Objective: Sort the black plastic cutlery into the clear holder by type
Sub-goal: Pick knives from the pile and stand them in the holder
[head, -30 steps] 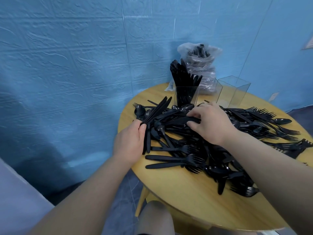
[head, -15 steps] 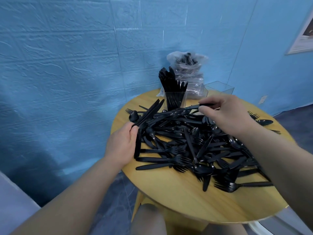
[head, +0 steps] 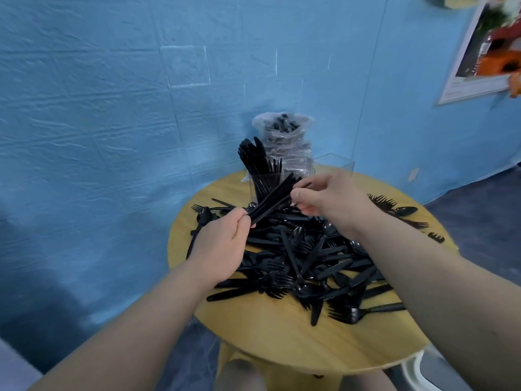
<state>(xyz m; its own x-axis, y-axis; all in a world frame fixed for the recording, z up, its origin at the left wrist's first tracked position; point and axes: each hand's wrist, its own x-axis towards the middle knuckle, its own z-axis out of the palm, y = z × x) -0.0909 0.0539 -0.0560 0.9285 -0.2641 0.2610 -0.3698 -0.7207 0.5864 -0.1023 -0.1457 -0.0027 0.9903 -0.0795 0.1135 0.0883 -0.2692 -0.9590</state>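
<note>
My left hand (head: 222, 244) pinches the lower end of a bundle of black plastic knives (head: 272, 200), fingers curled tight; my right hand (head: 331, 197) closes its grip on the bundle's upper end. Both hold it above the cutlery pile (head: 304, 263) on the round wooden surface (head: 282, 340). The clear holder (head: 263, 182) stands just behind, one compartment packed with upright knives.

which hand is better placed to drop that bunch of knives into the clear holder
Probably the left hand: it grips the bundle of knives by the lower end. The right hand only pinches the upper end, though it is nearer the clear holder.
</note>
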